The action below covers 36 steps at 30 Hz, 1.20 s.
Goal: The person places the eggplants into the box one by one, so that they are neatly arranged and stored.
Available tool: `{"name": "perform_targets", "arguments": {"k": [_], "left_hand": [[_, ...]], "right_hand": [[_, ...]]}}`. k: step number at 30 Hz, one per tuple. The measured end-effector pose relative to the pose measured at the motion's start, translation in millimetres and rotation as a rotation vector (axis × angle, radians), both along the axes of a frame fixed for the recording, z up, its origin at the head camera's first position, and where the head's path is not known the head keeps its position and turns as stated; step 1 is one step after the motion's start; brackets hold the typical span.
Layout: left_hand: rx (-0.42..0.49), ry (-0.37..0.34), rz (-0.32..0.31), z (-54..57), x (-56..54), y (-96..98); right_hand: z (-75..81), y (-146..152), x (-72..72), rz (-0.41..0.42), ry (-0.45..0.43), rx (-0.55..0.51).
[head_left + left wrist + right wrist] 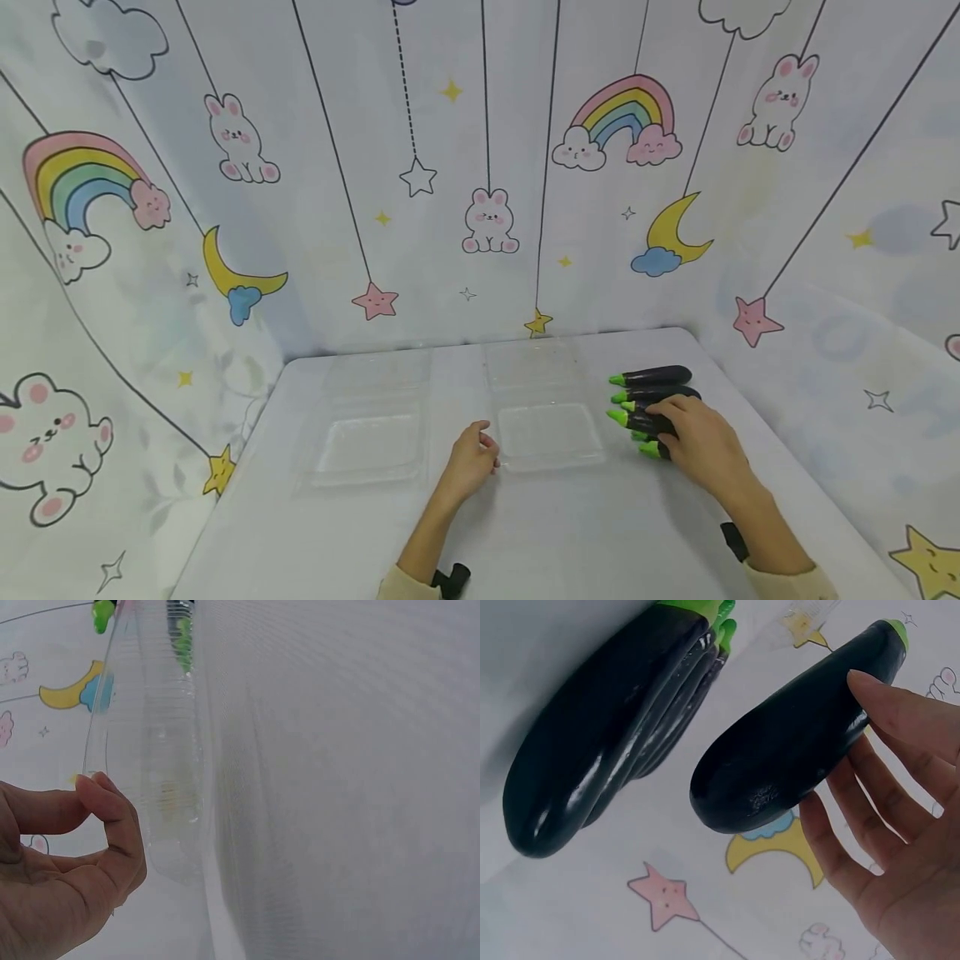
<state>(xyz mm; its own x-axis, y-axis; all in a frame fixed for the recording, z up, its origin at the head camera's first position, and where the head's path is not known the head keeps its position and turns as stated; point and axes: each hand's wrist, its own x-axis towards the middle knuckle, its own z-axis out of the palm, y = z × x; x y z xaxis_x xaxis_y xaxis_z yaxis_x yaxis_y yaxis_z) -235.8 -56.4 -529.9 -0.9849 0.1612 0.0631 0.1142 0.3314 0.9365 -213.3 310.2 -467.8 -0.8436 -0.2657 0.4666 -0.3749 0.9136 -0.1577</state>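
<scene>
My right hand (705, 446) grips a toy-like eggplant (795, 735), dark purple with a green stem end, lifted just off the others. Several more eggplants (592, 727) lie side by side in a row under and beyond it, on the table's right side. My left hand (471, 460) is at the left edge of a clear plastic box (551, 437). In the left wrist view its thumb and fingertips pinch the thin rim of that box. No eggplant shows inside the box, and its lid part lies folded back behind it.
A second clear plastic box (371, 446), likewise opened out, sits on the left of the white table (570, 533). Printed cloth walls (330, 208) with rabbits, stars and rainbows stand behind and on both sides of the table.
</scene>
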Motion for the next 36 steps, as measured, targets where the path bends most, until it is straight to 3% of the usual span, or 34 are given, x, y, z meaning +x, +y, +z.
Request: {"name": "perform_targets", "arguments": {"k": [17,36], "left_hand": [[-0.001,-0.009,-0.016,0.9,-1.0,-1.1],[-0.009,-0.021,-0.014,-1.0,-0.2,-1.4]], "right_hand": [[5.0,-24.6,-23.7,0.017,-0.040,-0.001],[0.2,-49.7,-45.9,0.059,-0.050,-0.003]]}}
